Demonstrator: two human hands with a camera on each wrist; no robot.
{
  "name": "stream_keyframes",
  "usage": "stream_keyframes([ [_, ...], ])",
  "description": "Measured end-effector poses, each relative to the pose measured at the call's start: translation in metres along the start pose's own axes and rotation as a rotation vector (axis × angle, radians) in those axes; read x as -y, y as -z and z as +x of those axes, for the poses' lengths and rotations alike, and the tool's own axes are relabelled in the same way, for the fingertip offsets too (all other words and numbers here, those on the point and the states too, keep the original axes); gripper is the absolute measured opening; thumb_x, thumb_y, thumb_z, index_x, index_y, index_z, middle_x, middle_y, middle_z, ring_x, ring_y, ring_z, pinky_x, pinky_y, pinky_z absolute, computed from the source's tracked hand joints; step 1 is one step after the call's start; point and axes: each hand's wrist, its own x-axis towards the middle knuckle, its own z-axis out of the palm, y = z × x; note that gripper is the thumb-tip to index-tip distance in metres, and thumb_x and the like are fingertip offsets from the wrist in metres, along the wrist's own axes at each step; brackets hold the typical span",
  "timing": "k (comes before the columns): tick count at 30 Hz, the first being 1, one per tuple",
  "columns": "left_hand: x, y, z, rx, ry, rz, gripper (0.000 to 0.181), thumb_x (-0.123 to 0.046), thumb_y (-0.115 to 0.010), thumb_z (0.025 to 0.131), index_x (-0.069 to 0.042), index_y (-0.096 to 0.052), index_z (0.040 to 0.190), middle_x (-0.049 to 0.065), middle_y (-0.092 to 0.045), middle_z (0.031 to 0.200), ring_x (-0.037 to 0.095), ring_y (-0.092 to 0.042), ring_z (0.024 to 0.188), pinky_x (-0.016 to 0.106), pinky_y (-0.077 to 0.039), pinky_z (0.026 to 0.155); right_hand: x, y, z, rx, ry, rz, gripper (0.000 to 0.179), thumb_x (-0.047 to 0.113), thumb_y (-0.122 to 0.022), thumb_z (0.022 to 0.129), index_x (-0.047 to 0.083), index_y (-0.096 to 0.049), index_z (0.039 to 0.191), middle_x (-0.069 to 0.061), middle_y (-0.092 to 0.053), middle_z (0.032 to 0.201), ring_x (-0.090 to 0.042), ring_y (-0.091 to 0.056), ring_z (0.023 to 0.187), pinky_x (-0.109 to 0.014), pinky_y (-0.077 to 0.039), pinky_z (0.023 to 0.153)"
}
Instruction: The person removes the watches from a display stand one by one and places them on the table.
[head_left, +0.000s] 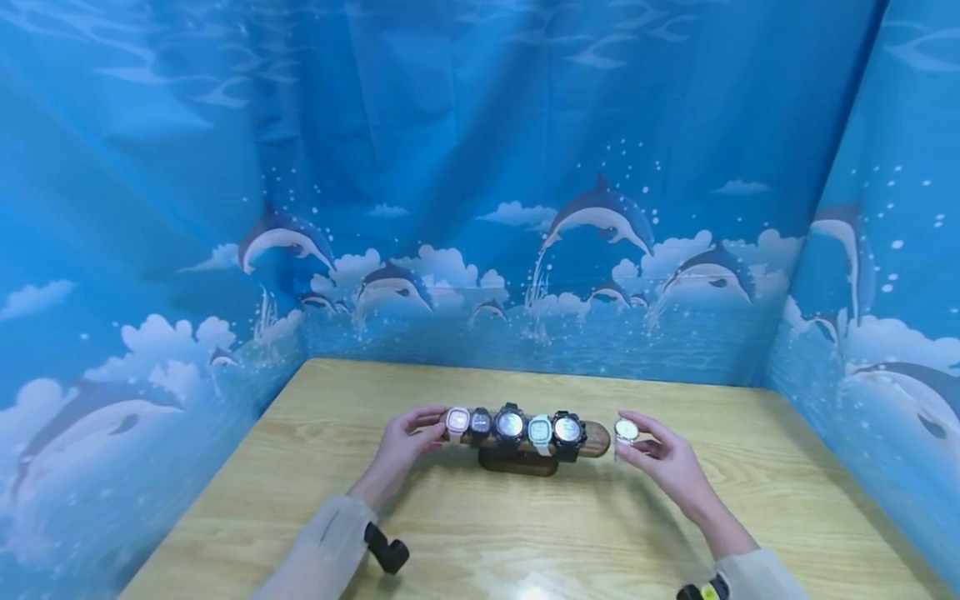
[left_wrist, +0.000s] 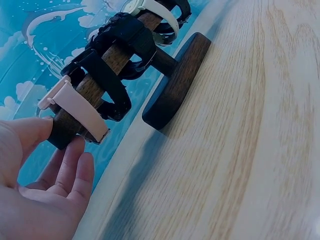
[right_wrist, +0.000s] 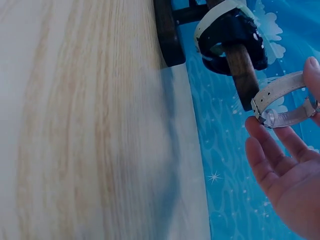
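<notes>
Right grip (head_left: pixel 663 457) narrow, pinching a white-strapped watch (head_left: pixel 626 430) between thumb and fingers; strap forms a loop. Just left of that grip, the rounded bare end of a wooden watch stand (head_left: pixel 596 439); whether loop and wood touch, I cannot tell. Left grip (head_left: pixel 408 442) narrow too, holding the stand's opposite end, thumb and fingertips on the wood. Five watches ring the bar between the grips. Counted outward from the left grip: pink watch (head_left: pixel 457 421) right beside the fingers, small black watch (head_left: pixel 481 422), large black watch (head_left: pixel 511 423), mint watch (head_left: pixel 540 430), then a bright-dialled black watch (head_left: pixel 567 429) nearest the right grip. Pale table (head_left: pixel 450 533) below both grips. Beyond them, blue dolphin-print curtain (head_left: pixel 450 125). Behind each grip, a light sleeve (head_left: pixel 322 542).
</notes>
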Motion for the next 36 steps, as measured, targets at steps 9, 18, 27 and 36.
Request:
stream_keyframes([
  [9,0.0,-0.002,0.003,-0.005,0.005,0.015,0.032,-0.003,-0.065,0.084,-0.001,-0.061,0.116,0.015,-0.061,0.111,0.022,-0.063,0.088,0.037,-0.055,0.077,0.009,0.0,-0.007,-0.003,0.028,0.0,0.059,0.018,-0.071,0.082,0.007,-0.047,0.134,-0.014,-0.052,0.118,-0.013,-0.063,0.088,-0.024,-0.053,0.078],
  [18,0.0,-0.003,0.004,-0.014,0.014,0.013,0.032,-0.003,-0.065,0.084,-0.001,-0.06,0.116,0.016,-0.061,0.112,0.023,-0.064,0.087,0.037,-0.055,0.077,0.017,-0.006,-0.016,0.018,0.042,-0.008,0.06,0.019,-0.073,0.08,0.009,-0.048,0.134,-0.013,-0.05,0.119,-0.019,-0.062,0.089,-0.026,-0.054,0.078],
  [27,0.002,-0.002,0.003,-0.024,0.015,0.008,0.031,-0.002,-0.065,0.084,-0.001,-0.061,0.116,0.015,-0.061,0.112,0.022,-0.064,0.088,0.037,-0.055,0.077,0.022,-0.015,-0.023,0.022,0.062,-0.017,0.06,0.016,-0.072,0.08,0.008,-0.048,0.134,-0.016,-0.051,0.118,-0.02,-0.061,0.087,-0.026,-0.054,0.075],
  [36,0.0,-0.002,0.001,-0.026,0.017,0.011,0.032,-0.002,-0.065,0.085,-0.002,-0.061,0.116,0.015,-0.061,0.113,0.022,-0.063,0.088,0.036,-0.055,0.077,0.019,-0.024,-0.027,0.052,0.047,0.006,0.061,0.016,-0.073,0.079,0.009,-0.047,0.134,-0.014,-0.051,0.118,-0.021,-0.061,0.087,-0.028,-0.055,0.076],
])
